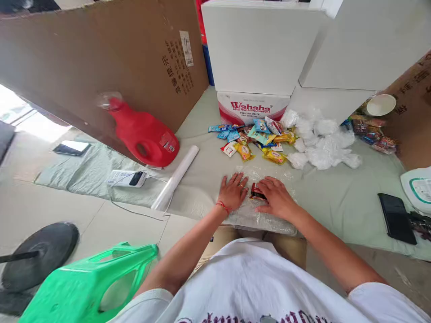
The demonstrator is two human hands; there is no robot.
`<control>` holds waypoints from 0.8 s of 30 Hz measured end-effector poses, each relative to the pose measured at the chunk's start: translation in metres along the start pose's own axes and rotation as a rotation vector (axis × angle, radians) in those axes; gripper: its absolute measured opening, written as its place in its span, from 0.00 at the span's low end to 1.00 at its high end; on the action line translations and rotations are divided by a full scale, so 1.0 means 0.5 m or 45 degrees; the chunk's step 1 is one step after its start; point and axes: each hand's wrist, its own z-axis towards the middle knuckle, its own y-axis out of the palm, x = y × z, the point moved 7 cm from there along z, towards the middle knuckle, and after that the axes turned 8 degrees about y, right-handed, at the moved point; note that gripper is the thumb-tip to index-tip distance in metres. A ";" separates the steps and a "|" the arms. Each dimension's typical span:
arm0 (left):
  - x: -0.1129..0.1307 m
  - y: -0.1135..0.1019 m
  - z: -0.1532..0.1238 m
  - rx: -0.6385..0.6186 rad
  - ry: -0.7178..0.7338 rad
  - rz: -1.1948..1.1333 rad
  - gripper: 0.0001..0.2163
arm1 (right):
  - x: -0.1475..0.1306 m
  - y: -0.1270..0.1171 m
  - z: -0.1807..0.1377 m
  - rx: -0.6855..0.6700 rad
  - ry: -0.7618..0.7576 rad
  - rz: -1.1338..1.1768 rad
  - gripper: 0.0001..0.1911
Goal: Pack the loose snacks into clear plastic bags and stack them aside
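A sheet of clear plastic film (279,220) lies wrinkled on the cloth-covered surface in front of my body. My left hand (232,194), with a red string at the wrist and a ring, rests flat on the film with its fingers spread. Just to its right is a small dark red and black snack packet (257,193). My right hand (276,197) curves over the packet's right end, its thumb on the near side and fingers on the far side. That end is hidden under the hand.
Beyond my hands lie a pile of wrapped snacks (244,150) and bunched clear plastic bundles (323,143), before a Wahaha carton (252,107). To the left are a white roll (177,177), a red jug (148,134) and a green stool (84,278). A black phone (396,217) lies right.
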 end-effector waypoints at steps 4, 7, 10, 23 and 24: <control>-0.002 0.000 -0.004 -0.004 0.000 0.009 0.24 | 0.020 0.024 0.007 -0.038 0.083 0.059 0.30; -0.003 0.001 -0.004 0.011 0.004 0.018 0.24 | 0.031 0.033 0.013 -0.058 0.107 0.072 0.31; -0.003 0.003 -0.003 0.031 -0.002 0.018 0.24 | 0.034 0.028 0.014 -0.036 0.093 0.010 0.31; -0.012 0.007 -0.002 0.057 0.013 -0.087 0.23 | 0.005 0.050 0.009 -0.024 0.080 0.059 0.31; -0.017 0.006 0.000 0.068 0.011 -0.116 0.23 | 0.007 0.050 0.009 -0.022 0.094 0.068 0.33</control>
